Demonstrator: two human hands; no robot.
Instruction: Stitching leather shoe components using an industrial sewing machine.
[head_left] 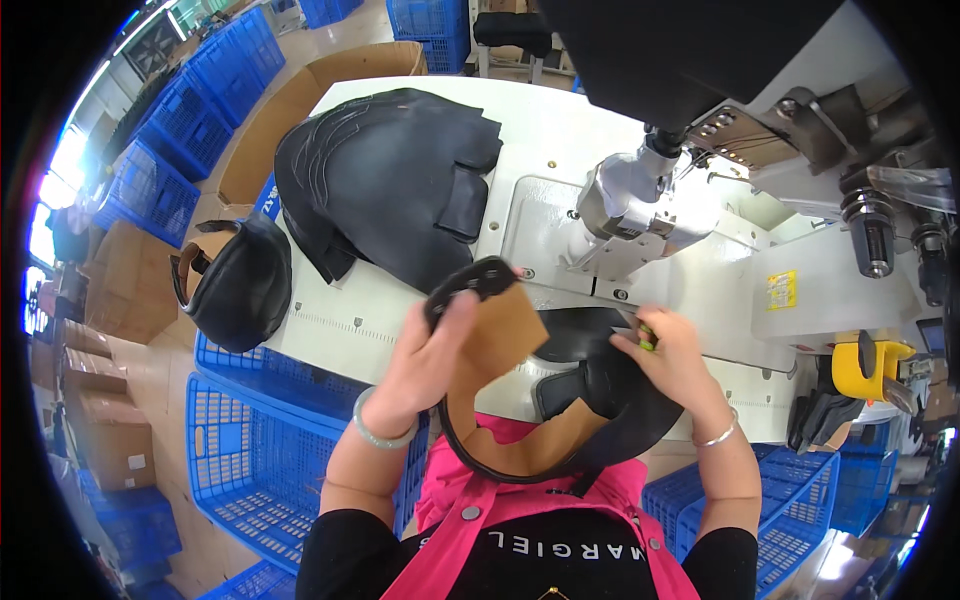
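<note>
A curved black leather piece with a tan inner side lies across the table's near edge and my lap. Its left end is lifted, and my left hand grips it there, a little blurred, with the thumb on the dark edge. In my right hand, over the right part of the same piece, is a small green-handled tool with a thin metal tip. Its kind is mostly hidden by my fingers. Just beyond stands the metal head of a sewing machine on the white table.
Flat black leather pieces are stacked at the back left. Beside them, a rounded black leather piece overhangs the table's left edge. Blue crates stand below on both sides. A yellow holder is at the right.
</note>
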